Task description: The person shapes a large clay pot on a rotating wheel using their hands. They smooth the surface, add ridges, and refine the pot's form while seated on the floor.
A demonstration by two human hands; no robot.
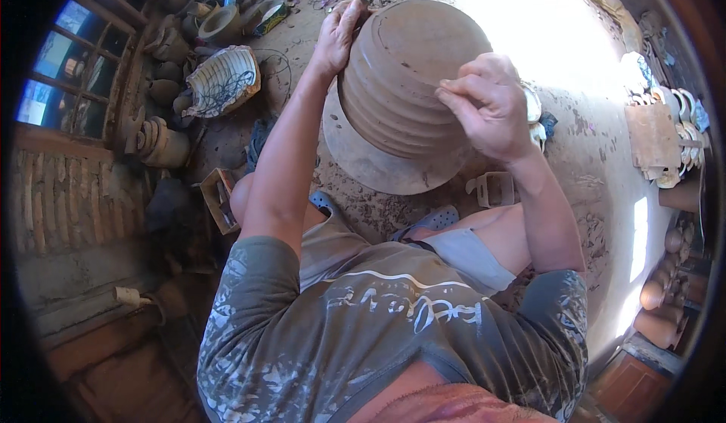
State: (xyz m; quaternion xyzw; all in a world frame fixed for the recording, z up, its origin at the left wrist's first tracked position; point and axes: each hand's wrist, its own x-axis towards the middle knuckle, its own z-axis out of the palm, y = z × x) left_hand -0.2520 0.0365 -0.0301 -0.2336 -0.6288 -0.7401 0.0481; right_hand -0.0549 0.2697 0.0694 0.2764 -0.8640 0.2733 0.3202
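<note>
Your bare left hand (pixel 340 37) rests against the upper left side of the large, brown, ridged clay vessel (pixel 412 94), which stands on the flat, round, grey disc (pixel 397 179). Your bare right hand (pixel 490 107), fingers curled, is positioned at its right edge.

The scene is viewed from the wearer's head through the left of two side-by-side fisheye lenses, aimed steeply down and forward. The shirt (pixel 393 332) is seen closest, spread across 6 o'clock, and the ribbed clay vessel (pixel 412 97) is framed farther out, toward 1 o'clock. A wide sweep is taken in, from the window (pixel 79 67) at 10 o'clock to the pots (pixel 656 328) at 4 o'clock, and edges are bowed near the dark round rim.
</note>
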